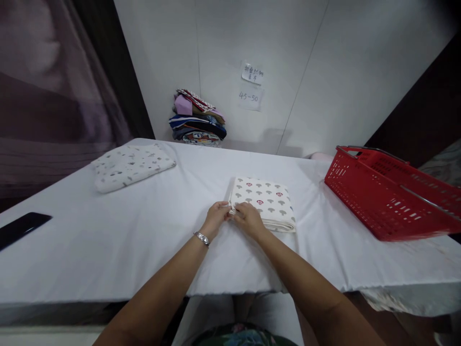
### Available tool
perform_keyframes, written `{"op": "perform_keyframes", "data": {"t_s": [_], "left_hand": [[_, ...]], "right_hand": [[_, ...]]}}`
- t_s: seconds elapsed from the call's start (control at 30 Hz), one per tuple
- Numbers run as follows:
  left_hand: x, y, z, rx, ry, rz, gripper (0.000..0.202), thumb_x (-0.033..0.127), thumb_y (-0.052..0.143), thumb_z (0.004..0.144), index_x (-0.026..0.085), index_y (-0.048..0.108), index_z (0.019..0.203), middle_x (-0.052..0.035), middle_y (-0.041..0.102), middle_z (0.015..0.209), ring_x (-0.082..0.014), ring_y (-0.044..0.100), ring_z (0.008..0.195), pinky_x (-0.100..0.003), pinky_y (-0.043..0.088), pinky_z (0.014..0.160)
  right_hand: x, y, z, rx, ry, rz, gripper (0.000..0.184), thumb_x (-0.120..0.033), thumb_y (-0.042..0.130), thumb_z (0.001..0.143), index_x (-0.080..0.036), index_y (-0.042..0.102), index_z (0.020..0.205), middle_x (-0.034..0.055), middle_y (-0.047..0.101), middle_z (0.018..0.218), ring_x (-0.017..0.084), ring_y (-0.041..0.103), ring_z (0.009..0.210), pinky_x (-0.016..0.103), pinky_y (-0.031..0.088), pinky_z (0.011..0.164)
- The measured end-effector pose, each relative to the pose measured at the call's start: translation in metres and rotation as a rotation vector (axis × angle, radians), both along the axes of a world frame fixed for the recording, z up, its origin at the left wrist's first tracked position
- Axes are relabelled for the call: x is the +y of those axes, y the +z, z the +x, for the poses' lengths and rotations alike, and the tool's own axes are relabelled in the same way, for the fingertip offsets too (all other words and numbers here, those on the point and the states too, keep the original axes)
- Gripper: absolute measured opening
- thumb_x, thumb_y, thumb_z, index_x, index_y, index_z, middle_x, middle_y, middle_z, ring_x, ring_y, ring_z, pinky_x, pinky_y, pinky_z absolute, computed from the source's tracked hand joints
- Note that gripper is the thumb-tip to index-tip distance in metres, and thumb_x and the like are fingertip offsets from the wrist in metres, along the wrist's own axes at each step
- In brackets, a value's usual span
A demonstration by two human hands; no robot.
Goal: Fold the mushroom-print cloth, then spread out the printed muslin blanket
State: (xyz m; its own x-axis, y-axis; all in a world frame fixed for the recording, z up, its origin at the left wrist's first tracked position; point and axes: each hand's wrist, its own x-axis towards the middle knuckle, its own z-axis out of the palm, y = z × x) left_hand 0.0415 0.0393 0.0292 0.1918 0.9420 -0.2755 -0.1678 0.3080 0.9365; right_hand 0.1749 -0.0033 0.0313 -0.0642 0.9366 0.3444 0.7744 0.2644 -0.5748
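A white cloth (268,198) printed with grey and red mushrooms lies folded into a thick rectangle at the middle of the table. Its near left corner is pinched by my left hand (217,216), which has a silver bracelet at the wrist. Right beside it, my right hand (248,217) grips the same corner with bent fingers, partly covering the near left edge. Layers of the fold show along the front edge. Both hands rest low, close to the tabletop.
On the left lies another folded white patterned cloth (133,166), with a black phone (23,228) nearer me. A red plastic basket (389,197) stands at the right. Folded fabrics (198,120) are stacked against the back wall, beside paper notes (251,98). White cloth covers the table (162,240).
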Motion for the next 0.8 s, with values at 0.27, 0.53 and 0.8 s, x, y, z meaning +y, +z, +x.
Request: {"op": "perform_keyframes", "data": {"t_s": [0.27, 0.53, 0.8], "left_hand": [[0.001, -0.009, -0.010, 0.487, -0.031, 0.371, 0.017, 0.030, 0.055, 0.072, 0.017, 0.063, 0.079, -0.0027, 0.065, 0.079, -0.0144, 0.058, 0.073, -0.026, 0.042, 0.067], [-0.007, -0.009, -0.005, 0.895, -0.099, 0.520, 0.028, 0.042, 0.052, 0.077, 0.018, 0.067, 0.073, -0.0042, 0.062, 0.086, -0.0149, 0.055, 0.078, -0.024, 0.038, 0.069], [0.000, -0.001, 0.008, 1.069, -0.174, 0.422, 0.034, 0.046, 0.048, 0.077, 0.018, 0.068, 0.075, -0.0100, 0.064, 0.088, -0.0205, 0.058, 0.085, -0.026, 0.036, 0.064]], "right_hand": [[0.014, -0.003, 0.013, 0.407, -0.158, -0.196, 0.018, -0.035, 0.055, 0.076, -0.019, 0.061, 0.069, -0.0036, 0.053, 0.061, 0.012, 0.047, 0.060, 0.022, 0.033, 0.057], [0.014, -0.005, 0.014, 0.441, -0.118, -0.175, 0.020, -0.036, 0.055, 0.072, -0.019, 0.059, 0.063, -0.0042, 0.051, 0.059, 0.011, 0.045, 0.058, 0.022, 0.031, 0.055], [0.012, -0.005, 0.010, 0.422, -0.137, -0.142, 0.020, -0.035, 0.053, 0.074, -0.019, 0.062, 0.065, -0.0031, 0.055, 0.064, 0.011, 0.047, 0.061, 0.022, 0.035, 0.059]]}}
